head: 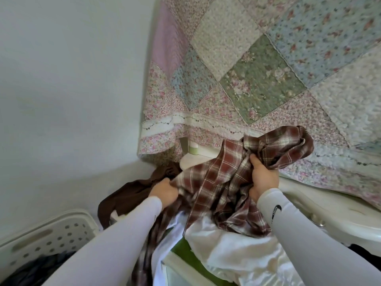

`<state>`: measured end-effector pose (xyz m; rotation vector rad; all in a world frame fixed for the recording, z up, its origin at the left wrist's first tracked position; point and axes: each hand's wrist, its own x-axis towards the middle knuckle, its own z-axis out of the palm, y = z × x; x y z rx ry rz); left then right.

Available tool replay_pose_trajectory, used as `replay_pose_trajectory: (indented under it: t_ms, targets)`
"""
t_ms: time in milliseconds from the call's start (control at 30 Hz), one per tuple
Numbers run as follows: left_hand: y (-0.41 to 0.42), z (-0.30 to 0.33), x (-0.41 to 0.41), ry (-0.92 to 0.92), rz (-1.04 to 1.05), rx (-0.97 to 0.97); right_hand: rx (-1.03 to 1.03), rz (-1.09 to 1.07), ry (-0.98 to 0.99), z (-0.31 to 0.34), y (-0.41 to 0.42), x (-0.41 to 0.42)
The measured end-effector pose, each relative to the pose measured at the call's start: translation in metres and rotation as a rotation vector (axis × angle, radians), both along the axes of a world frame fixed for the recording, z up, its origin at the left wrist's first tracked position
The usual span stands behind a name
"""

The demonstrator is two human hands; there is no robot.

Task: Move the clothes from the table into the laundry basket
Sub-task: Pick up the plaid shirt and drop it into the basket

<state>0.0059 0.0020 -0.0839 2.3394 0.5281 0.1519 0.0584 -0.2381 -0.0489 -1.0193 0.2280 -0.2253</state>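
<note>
The shirt (231,174) is gripped by the left hand (165,191) and right hand (263,178), but its hanging end could be snagged outside the basket (47,232).

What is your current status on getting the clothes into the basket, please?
Left hand and right hand both grip plaid shirt, lifted off the pile. White garment, brown garment still on table. Laundry basket lower left, path open.
</note>
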Motion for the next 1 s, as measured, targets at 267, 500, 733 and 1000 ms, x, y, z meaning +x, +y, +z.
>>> replay_pose_trajectory:
  t_ms: [267, 500, 733, 1000]
  targets:
    - [-0.029, 0.101, 0.003, -0.324, -0.022, -0.645, -0.015, 0.077, -0.056, 0.025, 0.026, -0.006]
    - [-0.043, 0.116, -0.011, -0.431, -0.178, -0.903, 0.006, 0.243, -0.133, 0.048, 0.045, -0.015]
    - [-0.016, 0.158, -0.049, -0.599, -0.216, -0.844, 0.197, 0.503, -0.265, 0.079, 0.089, -0.035]
    - [0.055, 0.194, -0.12, -0.748, -0.141, -0.78, 0.288, 0.692, -0.318, 0.107, 0.178, -0.082]
